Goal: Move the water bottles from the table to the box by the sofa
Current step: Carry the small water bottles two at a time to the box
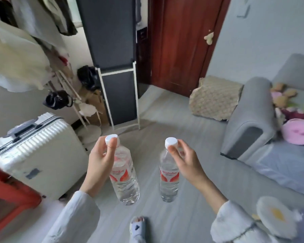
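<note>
Two clear water bottles with white caps and red labels hang in the air over the grey floor. My left hand (99, 160) pinches the neck of the left bottle (125, 179) just under its cap. My right hand (186, 160) holds the right bottle (169, 179) the same way by its neck. A box covered in beige patterned cloth (215, 97) stands on the floor against the far end of the grey sofa (249, 120), well ahead and to the right of both hands. The table is not in view.
A white ribbed suitcase (37, 151) stands at the left, a red object (9, 195) in front of it. A clothes rack (25, 55) and a dark folding screen (116, 67) stand at the back, by a brown door (181, 41). Plush toys (295, 125) lie on the sofa. My slippered foot (138, 227) is below.
</note>
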A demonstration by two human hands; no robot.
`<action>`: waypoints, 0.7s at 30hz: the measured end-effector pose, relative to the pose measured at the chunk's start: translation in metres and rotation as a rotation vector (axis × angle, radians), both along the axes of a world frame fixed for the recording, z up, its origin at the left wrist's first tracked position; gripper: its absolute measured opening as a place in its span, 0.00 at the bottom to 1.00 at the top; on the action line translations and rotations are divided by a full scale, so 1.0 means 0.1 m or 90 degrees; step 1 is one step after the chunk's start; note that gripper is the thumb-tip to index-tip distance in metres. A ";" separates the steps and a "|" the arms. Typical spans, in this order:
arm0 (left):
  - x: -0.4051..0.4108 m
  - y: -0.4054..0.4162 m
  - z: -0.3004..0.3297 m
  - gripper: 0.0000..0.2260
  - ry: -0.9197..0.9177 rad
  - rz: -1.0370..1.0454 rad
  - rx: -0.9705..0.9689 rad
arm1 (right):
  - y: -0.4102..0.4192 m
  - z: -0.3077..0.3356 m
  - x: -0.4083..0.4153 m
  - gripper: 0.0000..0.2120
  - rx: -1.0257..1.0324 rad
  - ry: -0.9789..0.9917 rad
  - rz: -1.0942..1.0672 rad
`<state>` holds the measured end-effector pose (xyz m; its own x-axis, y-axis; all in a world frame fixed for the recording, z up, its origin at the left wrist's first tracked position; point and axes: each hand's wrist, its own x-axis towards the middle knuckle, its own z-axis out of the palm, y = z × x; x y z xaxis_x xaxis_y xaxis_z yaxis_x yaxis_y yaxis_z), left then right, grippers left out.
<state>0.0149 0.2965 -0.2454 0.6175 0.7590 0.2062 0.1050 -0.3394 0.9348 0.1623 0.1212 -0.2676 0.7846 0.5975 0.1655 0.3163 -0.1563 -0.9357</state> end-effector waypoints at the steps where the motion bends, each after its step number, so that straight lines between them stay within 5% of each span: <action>1: 0.25 0.05 -0.03 0.17 -0.003 -0.026 -0.007 | 0.01 -0.01 0.17 0.24 -0.003 -0.002 -0.023; 7: 1.65 0.44 -0.09 0.19 0.002 -0.139 -0.020 | 0.25 -0.02 1.29 0.24 -0.010 -0.008 -0.135; 13: 2.99 0.89 0.01 0.26 0.021 -0.225 0.015 | 0.53 0.07 2.32 0.07 -0.008 0.005 -0.227; 17: 3.78 1.03 0.05 0.21 0.047 -0.261 0.031 | 0.65 0.06 2.97 0.17 -0.007 0.010 -0.255; 21: 4.58 1.11 0.01 0.22 0.066 -0.280 0.033 | 0.70 0.02 3.70 0.17 -0.023 0.003 -0.275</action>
<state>0.4731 0.4079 -0.2440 0.8987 0.4095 0.1572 0.0325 -0.4195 0.9072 0.5327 0.1908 -0.2660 0.9645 0.2198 0.1463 0.2104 -0.3053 -0.9287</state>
